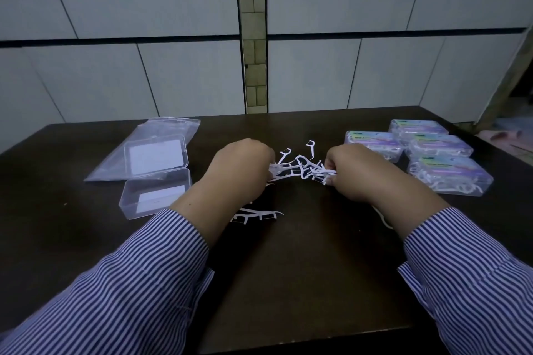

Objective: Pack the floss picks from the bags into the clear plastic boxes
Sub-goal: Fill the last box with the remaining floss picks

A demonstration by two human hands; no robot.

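Observation:
A loose heap of white floss picks (300,166) lies at the middle of the dark table. My left hand (243,166) grips picks at the heap's left end, fingers curled round them. At the heap's right end, my right hand (353,171) pinches a bunch of picks. A few more picks (256,215) lie nearer me, partly under my left forearm. An open clear plastic box (155,193) sits to the left, its lid (155,154) hinged back onto a flat empty bag (144,147).
Several closed, filled boxes (415,153) with coloured labels are grouped at the right of the table (302,268). A tiled wall rises right behind the table's far edge. The near edge runs under my striped sleeves.

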